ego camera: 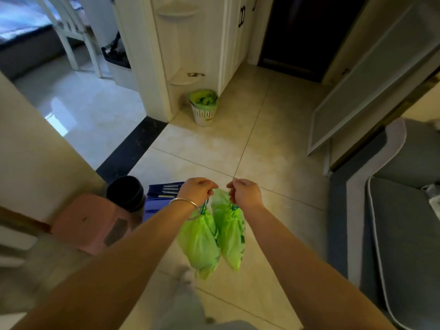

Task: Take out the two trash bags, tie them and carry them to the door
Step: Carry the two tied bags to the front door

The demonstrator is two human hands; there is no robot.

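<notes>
**Q:** What do the hands hold?
**A:** The left hand [197,191], with a bangle [184,202] at its wrist, has its fingers curled tight round the drawstring of the left bag [198,244]. The right hand [246,194] grips the string of the right bag [231,234] in the same way. Both bags hang gathered at the neck, side by side and touching, above the floor [214,148].

**Q:** Which step is this?
**A:** Judging by the cinched necks, it is the carry. Whether the strings are knotted cannot be told.

**Q:** How is it done well?
**A:** Seat each string deep in the curled fingers, not at the tips. The film looks thin, so the load belongs on the strings. Let the bags hang plumb and off the tiles, without swing. Walk to the right of the stool [88,225], the black bin [126,192] and the blue box [162,198]. These stand close together at the floor's near left edge, just beside the left forearm.

**Q:** And farther on?
**A:** A white bin [204,107] with a green liner stands at the foot of the cabinet [190,44], on the floor's far left side. Beyond it, at the far edge, is a dark doorway [309,32], probably the door. A line between the white bin and the grey panel [369,79] on the right suits the walk.
</notes>
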